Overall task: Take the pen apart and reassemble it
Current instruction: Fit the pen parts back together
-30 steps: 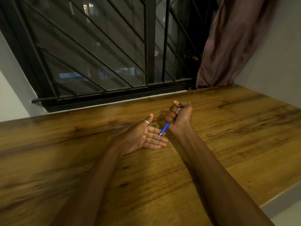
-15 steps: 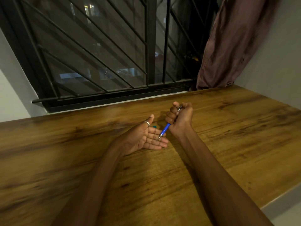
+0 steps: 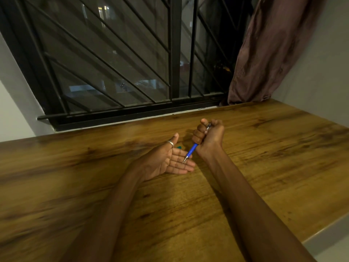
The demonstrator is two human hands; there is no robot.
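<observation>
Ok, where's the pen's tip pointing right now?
In the head view the blue pen is clenched in the right hand at centre, its metal tip slanting down-left over the fingers of the open left hand, above the wooden table.

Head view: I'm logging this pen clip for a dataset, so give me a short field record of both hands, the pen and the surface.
right hand: fist closed around the pen, thumb on top
pen: blue barrel, metal tip pointing down toward the left palm
left hand: open, palm up, resting on the table, ring on thumb
table: wood-grain top
other: small teal object behind left fingers, identity unclear
</observation>
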